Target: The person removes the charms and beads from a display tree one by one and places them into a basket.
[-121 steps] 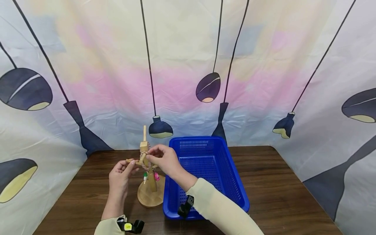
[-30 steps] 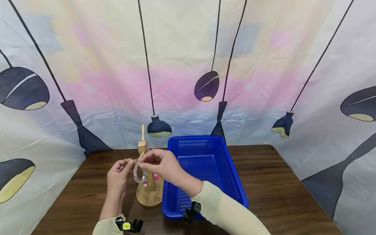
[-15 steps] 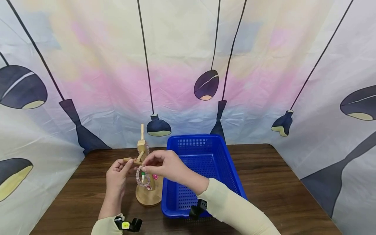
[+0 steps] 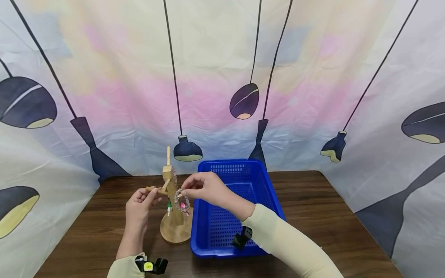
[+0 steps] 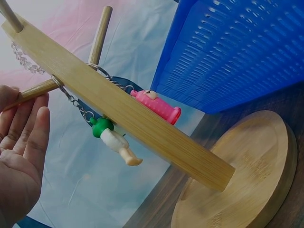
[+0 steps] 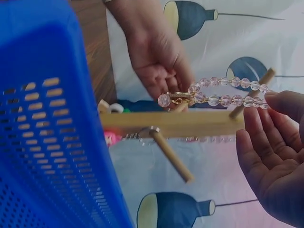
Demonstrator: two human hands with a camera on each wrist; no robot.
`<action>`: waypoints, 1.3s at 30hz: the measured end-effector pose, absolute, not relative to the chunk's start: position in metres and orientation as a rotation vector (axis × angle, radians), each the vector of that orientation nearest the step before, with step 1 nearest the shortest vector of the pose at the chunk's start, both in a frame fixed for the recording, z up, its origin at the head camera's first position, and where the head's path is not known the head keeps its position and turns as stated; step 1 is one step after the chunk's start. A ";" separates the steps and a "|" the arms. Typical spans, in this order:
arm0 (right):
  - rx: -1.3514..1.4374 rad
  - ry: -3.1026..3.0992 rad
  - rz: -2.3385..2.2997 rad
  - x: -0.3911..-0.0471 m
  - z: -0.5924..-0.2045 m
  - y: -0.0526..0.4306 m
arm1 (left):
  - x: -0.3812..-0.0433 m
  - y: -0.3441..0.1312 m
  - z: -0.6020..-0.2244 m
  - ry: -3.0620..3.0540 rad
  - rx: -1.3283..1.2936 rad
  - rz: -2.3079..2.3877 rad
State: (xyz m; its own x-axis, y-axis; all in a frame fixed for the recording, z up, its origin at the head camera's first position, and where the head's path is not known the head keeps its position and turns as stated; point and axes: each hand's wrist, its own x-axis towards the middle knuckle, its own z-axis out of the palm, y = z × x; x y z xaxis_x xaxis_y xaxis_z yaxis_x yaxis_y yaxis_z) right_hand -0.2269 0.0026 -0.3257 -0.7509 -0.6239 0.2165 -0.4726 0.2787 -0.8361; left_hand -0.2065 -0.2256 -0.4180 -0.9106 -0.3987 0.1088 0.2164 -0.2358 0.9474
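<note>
My left hand (image 4: 137,208) pinches a side peg (image 5: 38,90) of a wooden stand (image 4: 178,212) between thumb and fingers. From my right hand (image 4: 210,189) hangs a bracelet of clear pinkish beads (image 6: 228,99), pinched at its top between thumb and fingertips. It hangs just right of the stand's post, near the basket's left rim, and a gold-coloured fitting shows at its lower end. A keychain with a green-and-white figure (image 5: 111,135) hangs on the peg my left hand holds. A pink figure keychain (image 5: 156,105) is on the opposite peg. Another beaded strand (image 5: 26,59) hangs behind the post.
A blue perforated basket (image 4: 194,231) stands on the dark wooden table (image 4: 313,216), right beside the stand's round base (image 4: 174,233). My right forearm reaches across the basket. A cloth printed with hanging lamps (image 4: 215,77) forms the backdrop.
My right hand has drawn the bracelet off the stand's front, down and then rightward past the post toward the basket's left edge. The left hand keeps its hold on the peg.
</note>
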 end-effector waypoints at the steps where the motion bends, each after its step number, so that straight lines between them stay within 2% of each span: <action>1: -1.017 2.388 -1.470 -0.229 -0.327 0.003 | -0.206 -0.226 -0.418 -1.644 0.217 -2.189; 29: -0.924 2.492 -1.322 -0.279 -0.344 0.029 | -0.206 -0.226 -0.417 -1.621 0.190 -2.215; 39: -0.893 2.510 -1.289 -0.286 -0.351 0.038 | -0.207 -0.227 -0.418 -1.635 0.202 -2.217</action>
State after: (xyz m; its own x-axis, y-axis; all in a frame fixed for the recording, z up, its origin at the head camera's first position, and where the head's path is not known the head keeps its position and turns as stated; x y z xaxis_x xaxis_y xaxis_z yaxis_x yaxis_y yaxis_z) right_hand -0.2858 0.0384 -0.3507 -0.8028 -0.5865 0.1074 -0.4291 0.4433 -0.7870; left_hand -0.2069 -0.2270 -0.4182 -0.9186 -0.3808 0.1061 0.2139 -0.2532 0.9435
